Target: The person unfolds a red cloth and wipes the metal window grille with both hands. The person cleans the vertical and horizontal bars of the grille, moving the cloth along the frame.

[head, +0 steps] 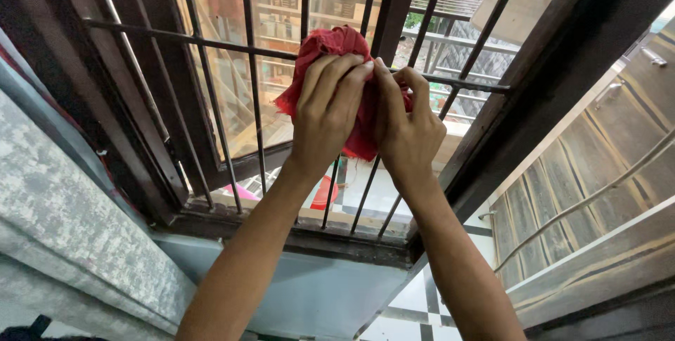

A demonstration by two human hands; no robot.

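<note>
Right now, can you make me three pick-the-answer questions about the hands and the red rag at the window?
1. Where is the crumpled red cloth rag?
A. on the floor
B. against the dark metal window bars
C. in a bucket

2. What colour is it?
A. red
B. blue
C. white

3. How many hands hold it?
A. none
B. one
C. two

Answers:
1 B, it is pressed to the bars.
2 A, plainly red.
3 C, the left hand and the right hand both grip it.
</note>
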